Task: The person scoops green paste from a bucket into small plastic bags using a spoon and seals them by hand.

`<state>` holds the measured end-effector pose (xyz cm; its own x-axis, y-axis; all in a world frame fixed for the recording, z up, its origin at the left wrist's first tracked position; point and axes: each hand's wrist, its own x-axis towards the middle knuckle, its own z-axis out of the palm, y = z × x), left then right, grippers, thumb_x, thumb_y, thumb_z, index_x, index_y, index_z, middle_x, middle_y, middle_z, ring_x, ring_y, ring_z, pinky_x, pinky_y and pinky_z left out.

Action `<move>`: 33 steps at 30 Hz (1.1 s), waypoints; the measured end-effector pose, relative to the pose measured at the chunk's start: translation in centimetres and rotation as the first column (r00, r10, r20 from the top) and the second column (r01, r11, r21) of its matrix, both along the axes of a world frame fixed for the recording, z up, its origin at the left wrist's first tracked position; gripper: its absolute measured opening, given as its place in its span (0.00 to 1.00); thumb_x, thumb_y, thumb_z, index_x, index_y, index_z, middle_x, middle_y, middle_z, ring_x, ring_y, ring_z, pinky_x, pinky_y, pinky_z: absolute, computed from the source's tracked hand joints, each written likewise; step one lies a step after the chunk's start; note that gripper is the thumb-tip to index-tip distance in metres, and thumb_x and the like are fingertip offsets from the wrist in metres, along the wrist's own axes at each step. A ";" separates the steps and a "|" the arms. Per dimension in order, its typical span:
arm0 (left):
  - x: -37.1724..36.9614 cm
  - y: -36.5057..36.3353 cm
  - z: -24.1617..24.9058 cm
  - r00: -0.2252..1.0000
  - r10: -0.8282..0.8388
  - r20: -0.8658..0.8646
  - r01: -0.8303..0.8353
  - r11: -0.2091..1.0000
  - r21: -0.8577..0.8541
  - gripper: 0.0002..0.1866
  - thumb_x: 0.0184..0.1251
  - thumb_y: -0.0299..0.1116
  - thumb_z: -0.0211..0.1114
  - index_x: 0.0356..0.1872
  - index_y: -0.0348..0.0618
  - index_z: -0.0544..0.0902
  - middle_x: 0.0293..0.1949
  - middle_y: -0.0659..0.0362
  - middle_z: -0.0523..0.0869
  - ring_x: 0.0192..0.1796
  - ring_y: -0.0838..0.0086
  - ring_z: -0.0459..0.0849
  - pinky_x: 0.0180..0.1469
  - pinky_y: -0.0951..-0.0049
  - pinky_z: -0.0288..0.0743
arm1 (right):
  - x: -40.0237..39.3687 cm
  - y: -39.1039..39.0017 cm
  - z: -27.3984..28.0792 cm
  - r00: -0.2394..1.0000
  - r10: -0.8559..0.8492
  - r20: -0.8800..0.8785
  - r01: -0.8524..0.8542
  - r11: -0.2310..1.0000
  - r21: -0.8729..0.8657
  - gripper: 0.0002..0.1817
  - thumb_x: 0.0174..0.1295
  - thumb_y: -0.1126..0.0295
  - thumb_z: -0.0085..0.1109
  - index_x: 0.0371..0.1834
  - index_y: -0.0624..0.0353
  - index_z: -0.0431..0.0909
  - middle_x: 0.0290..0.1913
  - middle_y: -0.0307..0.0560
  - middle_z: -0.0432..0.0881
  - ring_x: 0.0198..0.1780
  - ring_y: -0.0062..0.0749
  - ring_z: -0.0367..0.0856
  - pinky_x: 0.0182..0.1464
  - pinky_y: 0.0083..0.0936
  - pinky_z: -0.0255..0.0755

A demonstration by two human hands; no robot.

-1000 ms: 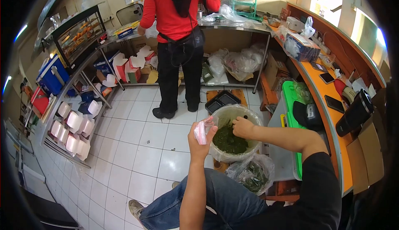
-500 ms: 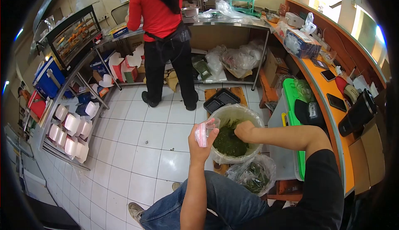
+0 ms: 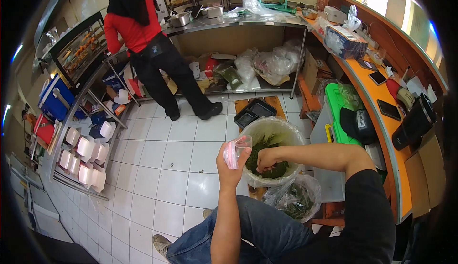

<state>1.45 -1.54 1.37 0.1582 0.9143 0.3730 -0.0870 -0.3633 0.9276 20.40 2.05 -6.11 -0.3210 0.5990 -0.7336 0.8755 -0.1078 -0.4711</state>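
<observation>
My left hand [image 3: 230,167] holds up a small clear plastic bag with a pink zip strip [image 3: 235,150], its mouth open, just left of the bucket. My right hand [image 3: 267,158] is down inside a white bucket lined with clear plastic [image 3: 267,131], its fingers closed in the chopped green leaves [image 3: 270,169] that fill the bucket's bottom. A second clear bag holding green leaves [image 3: 293,201] lies on the floor below the bucket, beside my knee in blue jeans.
A person in a red top and black trousers [image 3: 148,54] stands at the steel counter [image 3: 238,21] by the display case. Black trays [image 3: 253,113] lie on the floor behind the bucket. An orange counter [image 3: 381,121] with phones runs along the right. White boxes [image 3: 83,156] fill the left shelf.
My right hand has moved from the bucket's far side to its near side, deeper into the leaves. The person in red has stepped left along the counter. The left hand has stayed put.
</observation>
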 end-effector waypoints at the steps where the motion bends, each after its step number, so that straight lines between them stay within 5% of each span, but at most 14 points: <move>1: 0.0 0.0 0.0 1.000 -0.010 0.018 0.010 1.000 -0.007 0.19 0.62 0.31 0.74 0.49 0.33 0.80 0.49 0.54 0.87 0.49 0.72 0.84 0.56 0.71 0.75 | 0.1 -0.2 0.0 0.991 -0.099 -0.091 0.094 0.994 -0.056 0.12 0.61 0.66 0.63 0.27 0.63 0.85 0.22 0.40 0.79 0.22 0.22 0.74 0.26 0.24 0.69; 5: 0.0 0.0 0.1 1.000 -0.004 0.009 0.004 1.000 -0.002 0.19 0.62 0.31 0.74 0.49 0.32 0.80 0.49 0.53 0.87 0.49 0.72 0.84 0.55 0.71 0.75 | 0.6 -1.0 0.7 0.990 -0.128 -0.060 0.124 0.990 -0.059 0.11 0.65 0.66 0.61 0.32 0.63 0.86 0.23 0.38 0.77 0.22 0.22 0.73 0.24 0.21 0.67; 10: -0.2 0.1 -0.4 0.998 0.001 0.065 -0.001 1.000 -0.005 0.18 0.62 0.32 0.74 0.48 0.32 0.79 0.50 0.53 0.87 0.49 0.72 0.84 0.55 0.72 0.75 | 2.3 -2.0 3.5 0.939 -0.274 -0.207 0.227 0.948 -0.225 0.13 0.69 0.63 0.59 0.44 0.62 0.86 0.26 0.32 0.74 0.25 0.17 0.70 0.24 0.18 0.66; 16: -0.1 -0.1 -0.1 0.996 0.030 0.082 -0.030 1.000 0.002 0.17 0.63 0.33 0.73 0.46 0.32 0.79 0.50 0.53 0.87 0.49 0.72 0.84 0.55 0.72 0.75 | 5.6 -5.1 9.0 0.878 -0.357 -0.318 0.300 0.929 -0.216 0.13 0.70 0.66 0.58 0.49 0.62 0.85 0.28 0.31 0.77 0.26 0.11 0.71 0.24 0.13 0.64; 28: -0.4 -0.1 -0.3 0.996 0.028 0.086 -0.030 0.999 0.021 0.17 0.62 0.34 0.74 0.43 0.34 0.79 0.48 0.52 0.88 0.47 0.72 0.85 0.53 0.73 0.75 | 9.4 -10.8 11.1 0.581 -0.645 -0.496 0.638 0.740 -0.214 0.14 0.69 0.66 0.60 0.50 0.65 0.83 0.26 0.32 0.77 0.23 0.10 0.69 0.21 0.12 0.59; 33: -0.5 -0.3 -0.1 0.998 0.035 0.058 -0.037 0.999 0.036 0.16 0.62 0.34 0.74 0.43 0.34 0.80 0.48 0.53 0.88 0.46 0.73 0.85 0.52 0.73 0.76 | 9.8 -11.4 10.6 0.572 -0.647 -0.505 0.636 0.738 -0.225 0.15 0.68 0.65 0.62 0.49 0.66 0.83 0.26 0.32 0.77 0.22 0.11 0.69 0.20 0.12 0.59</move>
<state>0.98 -1.84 1.24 0.1031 0.9043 0.4141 -0.1259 -0.4012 0.9073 30.22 -9.34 4.53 -0.1829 0.7911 -0.5837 0.1876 -0.5547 -0.8106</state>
